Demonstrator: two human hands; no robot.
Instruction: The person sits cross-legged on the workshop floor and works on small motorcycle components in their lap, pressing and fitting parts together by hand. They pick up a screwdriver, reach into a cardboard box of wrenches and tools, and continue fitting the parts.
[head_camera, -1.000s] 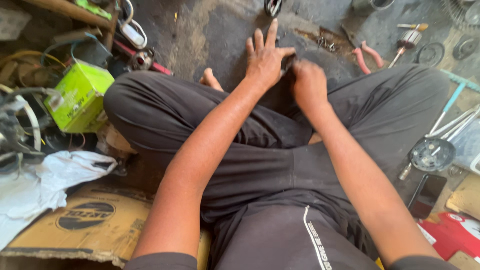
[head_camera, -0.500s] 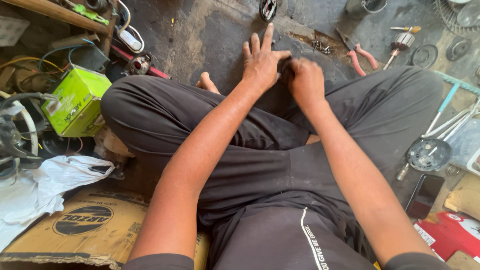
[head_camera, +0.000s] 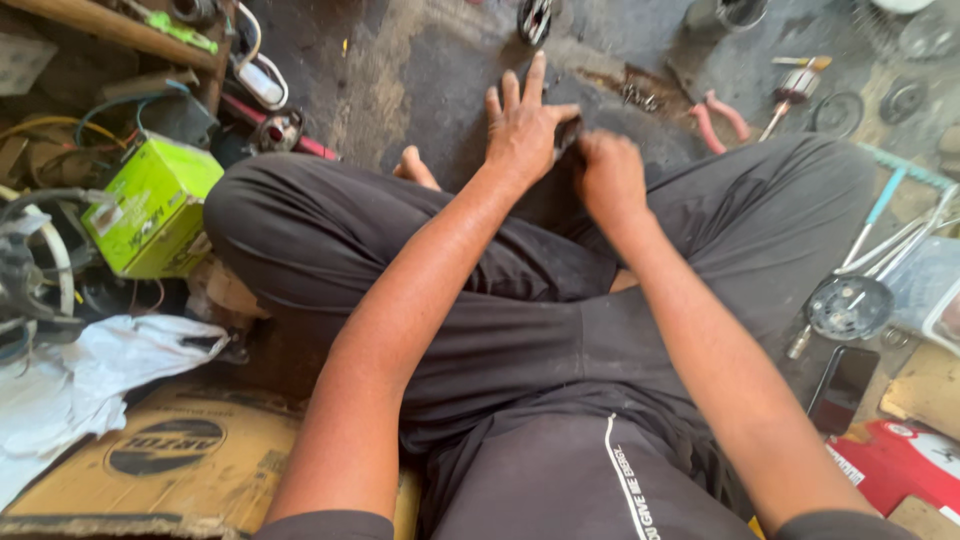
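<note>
A small dark object (head_camera: 566, 133) sits mostly hidden between the left hand (head_camera: 522, 128) and right hand (head_camera: 608, 172); I cannot tell either grip. One pair of pink-handled pliers (head_camera: 718, 113) lies near, one green cardboard box (head_camera: 150, 206) well apart

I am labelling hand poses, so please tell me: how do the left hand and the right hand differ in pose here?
The left hand lies flat with its fingers spread and pointing away; the right hand is curled, its fingers tucked under. The left hand reaches farther forward onto the dark floor; the right hand sits nearer the legs. Both meet at a small dark thing between them, too hidden to identify.
</note>
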